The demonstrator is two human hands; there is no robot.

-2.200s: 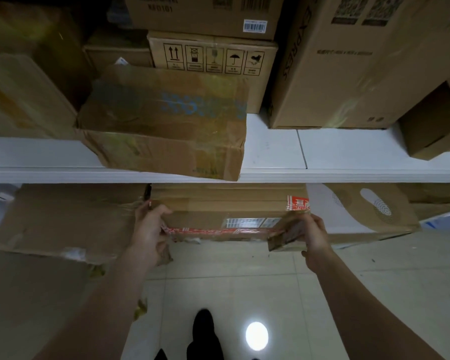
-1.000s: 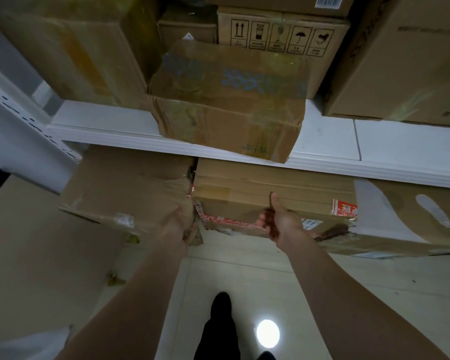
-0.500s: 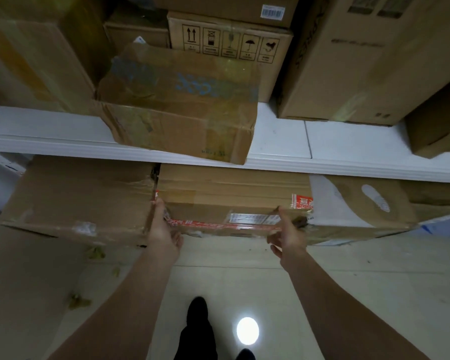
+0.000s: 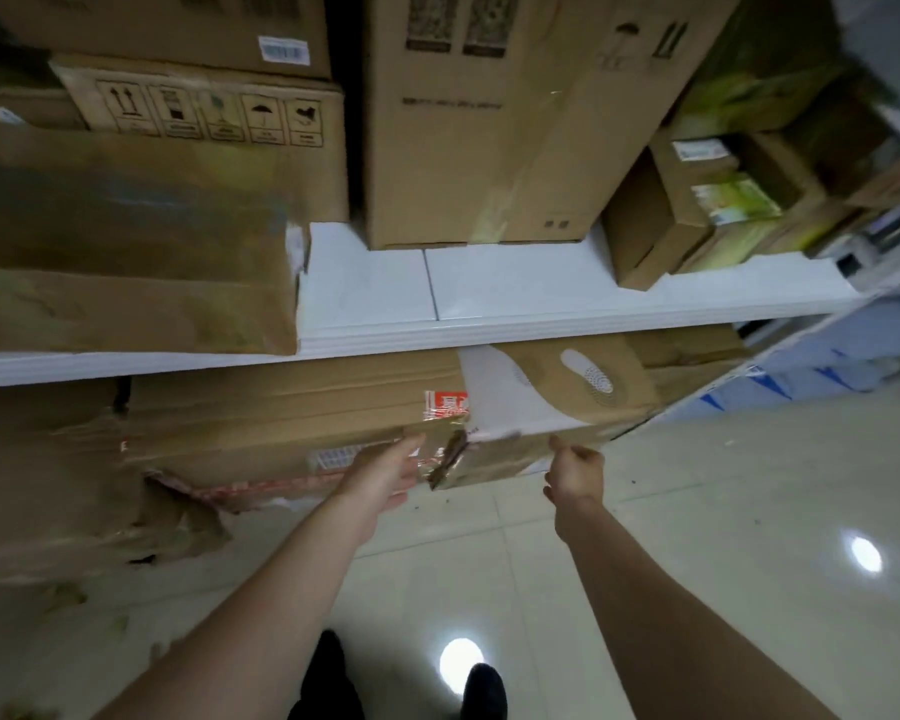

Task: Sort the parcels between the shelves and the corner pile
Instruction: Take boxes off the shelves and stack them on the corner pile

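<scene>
Flat brown cardboard parcel with white shoe-sole print (image 4: 552, 402) sits under the white shelf board (image 4: 489, 324), just ahead of both hands, its long axis running left-right between them. Left hand (image 4: 385, 475): fingers straight, against the torn, tape-glossed left corner. Right hand (image 4: 575, 472): fingers curled at the front edge, grip unclear. Both equally near. Adjoining long red-taped brown carton (image 4: 281, 423) is crumpled and soft.

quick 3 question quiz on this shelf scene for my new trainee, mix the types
1. True or false: the sole-print box sits on top of the shelf board.
2. The left hand touches which? A red-taped box B sole-print box C neither
3. Fill in: the top box stacked on the handling-symbols box carries a ___ label.
Key: 1 false, it is under the board; 2 A; 3 barcode.
</scene>
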